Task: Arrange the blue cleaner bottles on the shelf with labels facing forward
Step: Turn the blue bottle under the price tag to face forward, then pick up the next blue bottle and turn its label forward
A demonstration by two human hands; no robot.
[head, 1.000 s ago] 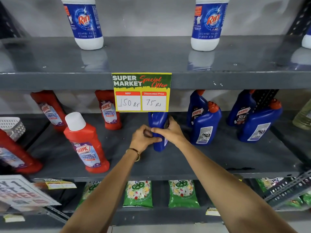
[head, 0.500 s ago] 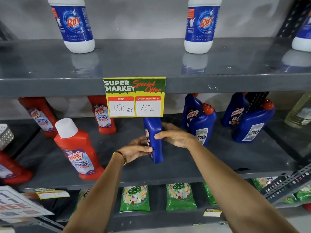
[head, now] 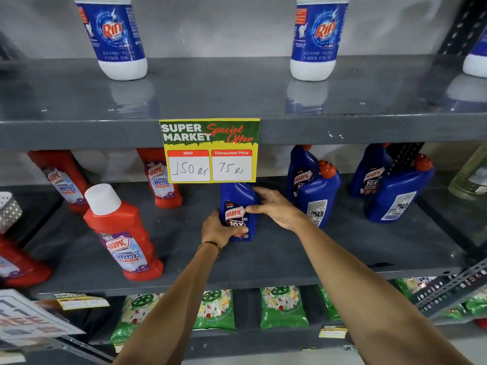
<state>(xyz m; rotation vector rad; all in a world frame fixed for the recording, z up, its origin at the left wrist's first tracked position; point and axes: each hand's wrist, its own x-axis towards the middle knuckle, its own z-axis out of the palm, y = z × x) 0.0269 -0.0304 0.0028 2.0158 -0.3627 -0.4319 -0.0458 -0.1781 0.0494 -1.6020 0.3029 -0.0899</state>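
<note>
Turning the bottle is the step in hand, and it looks nearly finished. Going from the left, the red bathroom-cleaner bottles (head: 123, 233) stand apart from the work and need no touching. On the middle shelf (head: 184, 262), under the yellow offer card (head: 209, 150), the left hand (head: 220, 229) has its fingers (head: 237, 231) clamped round the lower part of the blue cleaner bottle (head: 238, 210). The right hand (head: 276, 208) is closed on the bottle's upper right side, thumb across the front. The bottle stands upright on the shelf, its Harpic label towards the aisle.

To do this well, I would say: keep the base flat, square the label to the shelf edge, then let go gently so it does not rock. The two front blue bottles (head: 317, 196) further right show their back labels and, by my reckoning, need the same turn.

Against half a second ago, the label now faces out where only the bottle's narrow side showed. The left hand has closed onto the bottle instead of resting beside it. The bottle sits in much the same place.
</note>
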